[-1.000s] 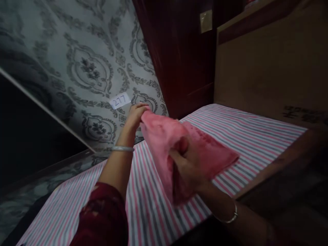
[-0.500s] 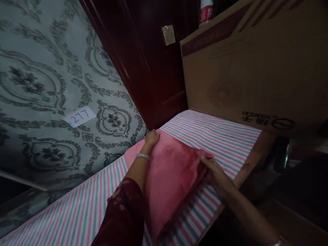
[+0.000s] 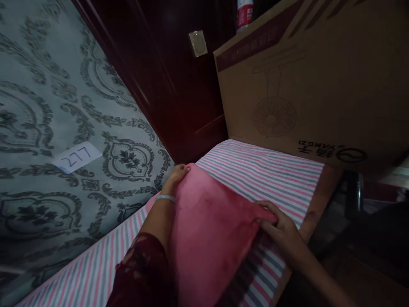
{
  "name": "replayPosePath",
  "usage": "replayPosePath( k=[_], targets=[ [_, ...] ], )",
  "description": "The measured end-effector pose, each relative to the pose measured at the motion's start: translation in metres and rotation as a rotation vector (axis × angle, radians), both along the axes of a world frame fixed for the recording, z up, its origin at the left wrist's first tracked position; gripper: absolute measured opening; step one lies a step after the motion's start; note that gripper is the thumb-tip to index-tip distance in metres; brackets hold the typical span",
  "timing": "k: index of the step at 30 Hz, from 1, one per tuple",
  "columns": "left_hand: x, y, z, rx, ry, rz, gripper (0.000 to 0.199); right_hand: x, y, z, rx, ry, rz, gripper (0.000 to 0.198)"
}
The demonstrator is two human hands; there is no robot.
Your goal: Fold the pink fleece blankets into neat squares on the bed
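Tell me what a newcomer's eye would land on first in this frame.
The pink cloth at bottom centre, on the striped sheet, held at its far corners by the left hand and right hand. Next, the big cardboard box at upper right, and the "277" label on the patterned wallpaper, left.

Both arms reach forward, left hand [image 3: 175, 175] and right hand [image 3: 281, 227] apparently pinching.

Striped bed [image 3: 271, 170]: pink cloth [image 3: 207, 230], cardboard box [image 3: 319, 85].
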State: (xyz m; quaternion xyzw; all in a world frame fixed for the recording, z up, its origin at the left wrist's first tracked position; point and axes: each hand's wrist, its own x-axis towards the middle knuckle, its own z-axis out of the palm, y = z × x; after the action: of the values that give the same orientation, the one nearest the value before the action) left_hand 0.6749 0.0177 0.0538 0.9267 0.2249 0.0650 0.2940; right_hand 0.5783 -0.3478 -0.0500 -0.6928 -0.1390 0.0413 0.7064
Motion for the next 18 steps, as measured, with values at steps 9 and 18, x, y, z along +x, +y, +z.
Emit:
replayPosePath(
  k=[9, 18],
  targets=[
    [-0.002, -0.002, -0.017, -0.178, 0.038, -0.046, 0.017, 0.016, -0.012, -0.005, -0.294, -0.230, -0.172, 0.050],
    [0.002, -0.007, -0.027, -0.158, 0.101, -0.069, 0.023, 0.027, -0.011, -0.017, -0.525, -0.144, 0.024, 0.062]
  ],
)
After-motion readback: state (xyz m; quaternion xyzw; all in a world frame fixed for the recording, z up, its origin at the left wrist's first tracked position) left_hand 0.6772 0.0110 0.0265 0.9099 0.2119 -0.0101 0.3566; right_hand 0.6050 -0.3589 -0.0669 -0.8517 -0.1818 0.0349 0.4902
